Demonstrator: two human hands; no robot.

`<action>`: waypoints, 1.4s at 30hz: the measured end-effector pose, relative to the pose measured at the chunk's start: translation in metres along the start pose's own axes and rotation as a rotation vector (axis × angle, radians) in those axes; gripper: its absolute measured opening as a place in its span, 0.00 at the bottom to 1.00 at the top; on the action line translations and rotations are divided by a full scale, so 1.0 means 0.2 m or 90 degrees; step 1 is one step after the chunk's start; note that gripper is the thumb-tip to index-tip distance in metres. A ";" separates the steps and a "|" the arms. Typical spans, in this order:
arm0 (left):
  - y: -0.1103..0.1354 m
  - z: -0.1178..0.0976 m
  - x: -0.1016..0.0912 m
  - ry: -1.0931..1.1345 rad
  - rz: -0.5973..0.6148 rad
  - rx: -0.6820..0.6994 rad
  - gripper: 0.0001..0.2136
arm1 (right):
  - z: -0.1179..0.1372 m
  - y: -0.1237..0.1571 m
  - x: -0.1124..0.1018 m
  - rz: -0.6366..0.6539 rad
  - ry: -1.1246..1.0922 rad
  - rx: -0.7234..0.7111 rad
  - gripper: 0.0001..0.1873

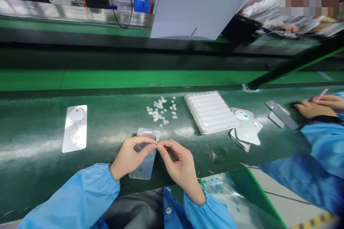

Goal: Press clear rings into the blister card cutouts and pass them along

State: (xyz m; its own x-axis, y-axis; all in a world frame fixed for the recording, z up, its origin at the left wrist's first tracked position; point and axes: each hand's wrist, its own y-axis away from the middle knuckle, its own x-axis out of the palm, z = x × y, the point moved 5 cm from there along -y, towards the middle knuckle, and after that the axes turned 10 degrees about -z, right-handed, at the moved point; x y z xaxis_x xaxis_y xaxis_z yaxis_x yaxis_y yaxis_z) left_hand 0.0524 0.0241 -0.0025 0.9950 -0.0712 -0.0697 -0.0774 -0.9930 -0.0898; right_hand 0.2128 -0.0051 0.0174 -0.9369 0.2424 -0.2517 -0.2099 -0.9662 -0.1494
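My left hand [135, 155] and my right hand [178, 162] meet at their fingertips, both pinched on something too small to make out. Under them a phone back panel [143, 168] with a round camera area lies on the green bench, partly covered by my left hand. Beyond my fingers several small clear round rings [158, 110] are scattered in a loose cluster. At the left lies another phone back panel [75, 128], shiny and silver, with a round camera ring at its top.
A ribbed white tray [212, 112] sits right of the rings, beside a stack of panels [245, 128]. Further right, a co-worker's hand [311, 109] is near dark panels [282, 112]. A bag with blue bits [228, 193] lies below the bench edge. A slanted post [295, 59] stands behind.
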 end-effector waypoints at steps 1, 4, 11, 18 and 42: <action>0.00 0.00 0.00 0.003 -0.003 0.005 0.05 | -0.01 0.00 0.00 0.004 -0.007 0.014 0.13; 0.00 -0.01 -0.01 -0.007 -0.005 0.042 0.05 | -0.05 -0.01 0.02 0.040 -0.065 0.120 0.20; 0.01 0.00 -0.01 -0.020 -0.011 0.076 0.06 | -0.06 -0.01 0.03 0.134 -0.145 0.252 0.24; 0.01 0.00 0.00 -0.011 0.005 0.077 0.07 | -0.05 0.00 0.02 0.122 -0.128 0.251 0.24; 0.03 0.05 0.00 0.020 0.034 -0.040 0.50 | -0.06 0.00 0.03 0.022 0.057 0.121 0.19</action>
State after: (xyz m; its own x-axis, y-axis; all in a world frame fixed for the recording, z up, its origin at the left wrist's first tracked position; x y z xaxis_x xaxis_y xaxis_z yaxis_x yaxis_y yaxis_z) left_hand 0.0519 0.0188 -0.0128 0.9912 -0.1259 -0.0414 -0.1270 -0.9916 -0.0234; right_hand 0.2102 -0.0027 0.0051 -0.9174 0.2079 -0.3392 -0.2355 -0.9710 0.0416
